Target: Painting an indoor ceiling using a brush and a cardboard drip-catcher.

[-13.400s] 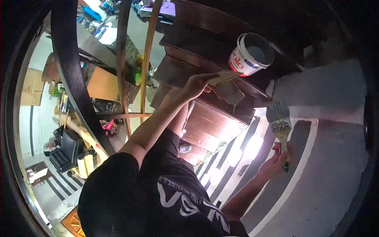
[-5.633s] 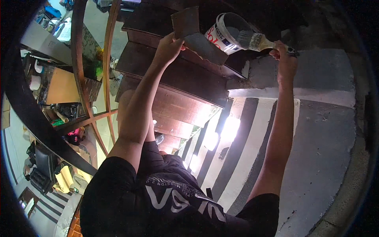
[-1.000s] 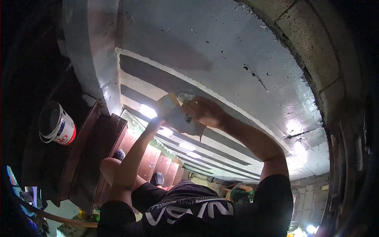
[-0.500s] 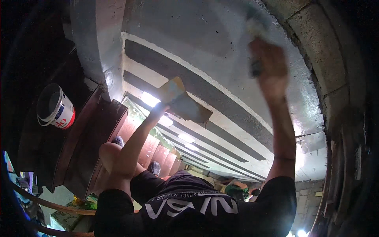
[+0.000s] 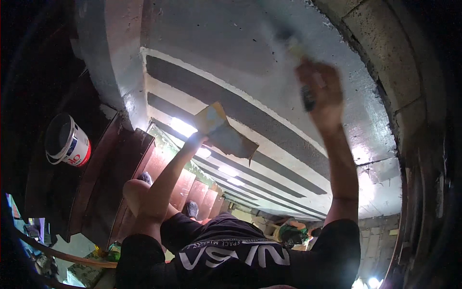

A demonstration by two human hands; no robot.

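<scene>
Raised at the upper right, my right hand [image 5: 323, 91] is closed around a paintbrush [image 5: 297, 49], blurred by motion. Its bristle end points up and left against the grey wall [image 5: 231, 29]; whether it touches is hard to tell. A dark handle end shows below my fingers. My left hand [image 5: 195, 139] pinches the edge of an irregular, torn piece of cardboard [image 5: 225, 134], smeared with pale grey paint, in front of the wall's striped part. Dark grey bands [image 5: 231, 98] alternate there with pale ones.
A white paint bucket [image 5: 61, 142] with a red and blue label stands on dark steps at left. Reddish-brown stairs [image 5: 178, 188] run below my arm, my feet on them. A curved handrail [image 5: 62, 255] crosses the lower left. Rough blocks [image 5: 390, 53] edge the wall at right.
My right hand and the brush have swept left and slightly down across the picture. The left hand still holds the cardboard, nearly in place. The whole view has shifted a little.
</scene>
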